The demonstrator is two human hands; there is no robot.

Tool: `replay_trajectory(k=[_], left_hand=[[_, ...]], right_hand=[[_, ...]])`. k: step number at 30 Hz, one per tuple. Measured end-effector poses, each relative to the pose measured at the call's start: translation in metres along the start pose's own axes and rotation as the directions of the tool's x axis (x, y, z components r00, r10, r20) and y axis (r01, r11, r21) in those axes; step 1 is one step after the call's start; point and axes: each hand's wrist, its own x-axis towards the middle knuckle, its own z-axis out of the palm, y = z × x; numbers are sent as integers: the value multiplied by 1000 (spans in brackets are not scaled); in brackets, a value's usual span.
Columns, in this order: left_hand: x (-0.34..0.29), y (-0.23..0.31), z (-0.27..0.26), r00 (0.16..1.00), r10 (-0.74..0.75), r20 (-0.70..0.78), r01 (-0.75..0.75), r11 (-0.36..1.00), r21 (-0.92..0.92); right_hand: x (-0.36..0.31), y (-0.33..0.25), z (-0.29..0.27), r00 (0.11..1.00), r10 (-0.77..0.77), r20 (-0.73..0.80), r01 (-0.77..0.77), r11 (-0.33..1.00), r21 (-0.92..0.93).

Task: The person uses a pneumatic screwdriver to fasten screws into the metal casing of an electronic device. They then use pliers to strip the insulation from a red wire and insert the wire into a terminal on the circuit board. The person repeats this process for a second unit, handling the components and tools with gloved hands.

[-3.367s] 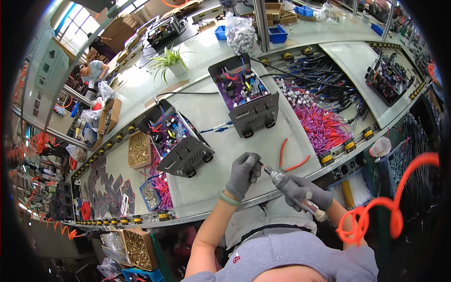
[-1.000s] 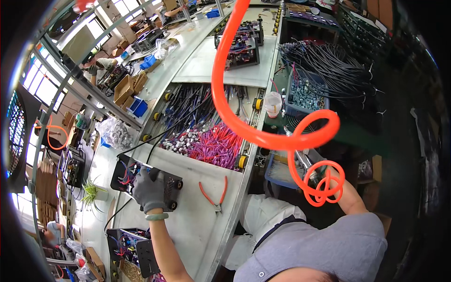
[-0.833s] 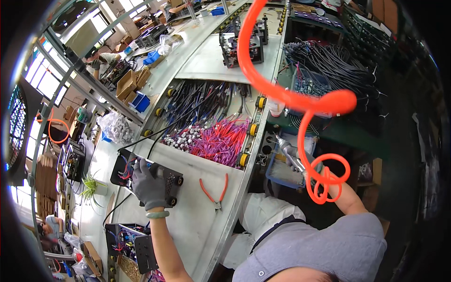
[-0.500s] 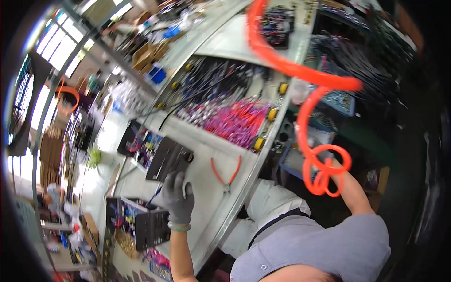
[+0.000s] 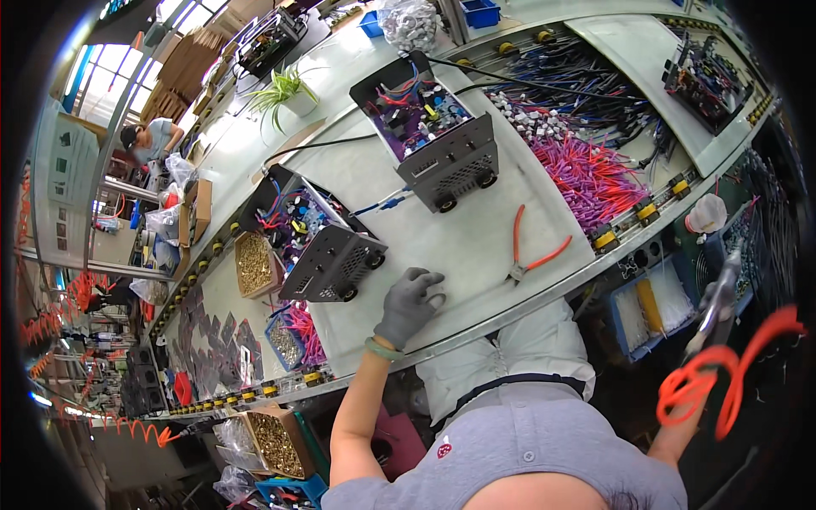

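Observation:
My left hand [image 5: 410,308], in a grey glove, hovers over the white worktop with fingers curled and thumb apart, and I see nothing in it. To its right lie red-handled cutting pliers [image 5: 544,258], handles spread. Beyond it stand two open black metal cases with circuit boards and wires: a nearer case [image 5: 333,263] and a farther case [image 5: 450,161]. A blue cable [image 5: 382,205] runs between them. Off the bench's right side, my right hand [image 5: 718,308] is closed round a slim silver air screwdriver [image 5: 731,268], partly blurred. An orange coiled hose [image 5: 690,387] hangs before that forearm.
Bundled cables with pink-purple ends [image 5: 586,174] fill the right of the bench. A box of brass parts [image 5: 255,265] is beside the nearer case. Roller rails [image 5: 605,241] edge the bench. A blue bin [image 5: 650,306] sits below right; a person [image 5: 151,140] is far left.
My view has turned, so the bench shows more level. The right hand, behind the hose before, now shows with the tool. My left hand stays above the worktop near the cases.

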Motion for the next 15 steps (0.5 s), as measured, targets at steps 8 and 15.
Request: replay_trajectory(k=[8,15], left_hand=[[-1,-10,13,968,249,-40,-232,940,251],[-22,-16,21,977,196,-83,-134,871,473]], right_hand=[[129,-35,-88,990,-139,6,133,960,247],[61,-55,51,802,-580,-144,381,681,-625]])
